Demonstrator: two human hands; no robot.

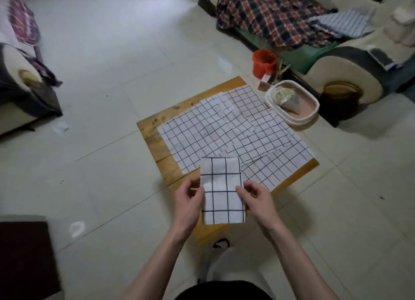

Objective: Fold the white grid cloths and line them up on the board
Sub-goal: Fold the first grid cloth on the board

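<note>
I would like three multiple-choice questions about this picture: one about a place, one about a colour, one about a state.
1. Where is the oval basket?
A. at the far right corner of the wooden board
B. under the board
C. on the sofa

2. What colour is the bucket beyond the board?
A. blue
B. red-orange
C. black

3. How is the folded grid cloth held?
A. by the left hand alone
B. by both hands at its side edges
C. by no hand

Answers:
1 A, it stands on the floor touching that corner.
2 B, its wall is plainly red-orange.
3 B, the right hand pinches the other edge.
</note>
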